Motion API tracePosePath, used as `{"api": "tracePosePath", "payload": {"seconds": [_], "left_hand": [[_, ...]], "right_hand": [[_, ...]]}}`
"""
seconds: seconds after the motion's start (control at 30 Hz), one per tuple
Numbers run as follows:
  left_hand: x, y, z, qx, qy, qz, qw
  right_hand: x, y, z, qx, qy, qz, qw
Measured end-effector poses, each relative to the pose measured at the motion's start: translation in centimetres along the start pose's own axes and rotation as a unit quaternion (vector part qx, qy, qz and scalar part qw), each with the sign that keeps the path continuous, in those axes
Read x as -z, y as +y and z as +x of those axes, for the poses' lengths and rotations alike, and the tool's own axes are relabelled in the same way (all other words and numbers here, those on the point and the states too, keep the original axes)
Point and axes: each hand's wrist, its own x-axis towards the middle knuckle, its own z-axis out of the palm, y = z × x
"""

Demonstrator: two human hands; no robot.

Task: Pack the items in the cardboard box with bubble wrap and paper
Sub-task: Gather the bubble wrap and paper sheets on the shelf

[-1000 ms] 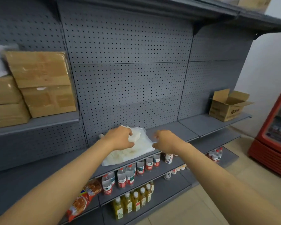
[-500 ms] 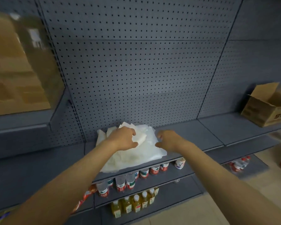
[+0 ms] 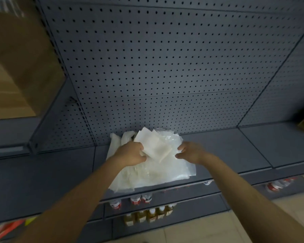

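A heap of white paper sheets [image 3: 154, 148] and clear bubble wrap [image 3: 158, 174] is spread on the grey shelf [image 3: 226, 151], against the pegboard back panel [image 3: 165, 67]; the left hand [image 3: 130, 153] is curled on the paper, its fingers clamped round a folded sheet (the top one of the heap); the right hand [image 3: 189, 152] is held just over the wrap's right part, fingers apart and bent, gripping nothing that can be seen; bottles [image 3: 140, 199] are ranged on the lower shelves; blurred cardboard boxes [image 3: 16, 67] are seen at upper left.
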Motion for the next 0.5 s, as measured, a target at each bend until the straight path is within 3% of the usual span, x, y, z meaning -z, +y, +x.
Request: {"api": "tracePosePath", "payload": {"seconds": [0.27, 0.5], "left_hand": [[1.2, -2.6, 3.6, 0.091, 0.014, -0.169, 0.981], [2.3, -7.2, 5.9, 0.248, 0.021, -0.341, 0.907]], "right_hand": [[0.5, 0.2, 5.9, -0.055, -0.052, 0.077, 0.994], [2.2, 3.2, 10.3, -0.139, -0.095, 0.183, 0.969]]}}
